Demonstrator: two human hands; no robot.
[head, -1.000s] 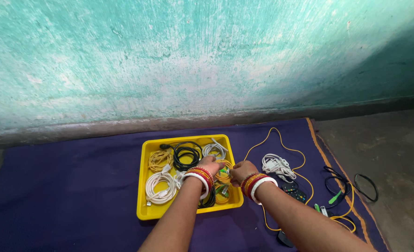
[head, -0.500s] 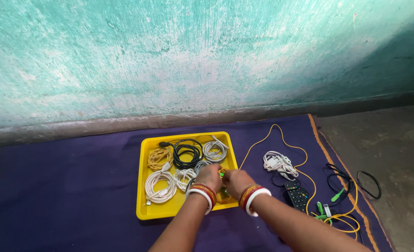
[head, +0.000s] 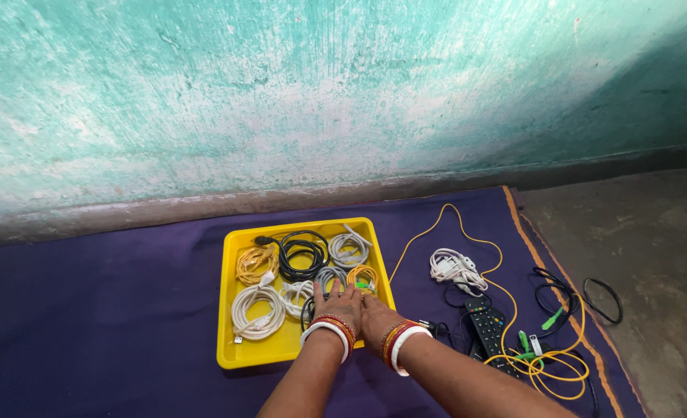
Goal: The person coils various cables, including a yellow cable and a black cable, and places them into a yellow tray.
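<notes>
Both hands have come down flat at the near right corner of the yellow tray (head: 231,310): a second ago they were raised and busy over an orange coil, and now the left hand (head: 339,304) and right hand (head: 375,313) lie side by side, fingers spread, each grip released and holding nothing. The small orange cable coil (head: 361,276) sits in the tray just beyond their fingertips, beside a grey coil (head: 330,276). On the purple mat (head: 111,310), right of the tray, lie a black remote (head: 488,323) and a loose yellow cable (head: 548,364).
</notes>
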